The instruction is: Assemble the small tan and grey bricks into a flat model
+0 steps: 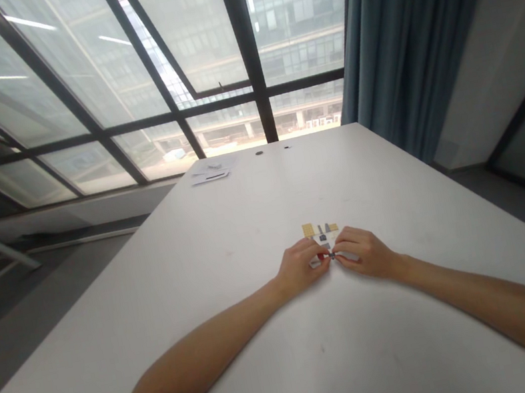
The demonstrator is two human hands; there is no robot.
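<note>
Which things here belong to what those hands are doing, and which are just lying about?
Likely in the job:
small dark piece, pinched between left hand and right hand
yellow pieces
grey pieces
red piece

Likely just lying about:
papers, far off
dark round object

The left hand [302, 262] and right hand [362, 252] are almost meeting at a small piece [332, 255], blocking the gap between them, while the bricks [322, 237] are lying just beyond, obstructing any low pass straight ahead. The forearms [224, 325] are flanking the near table [293, 367], leaving room between them; farther out, room is stretching past the bricks towards the papers [211, 177] and disc [259, 153].
</note>
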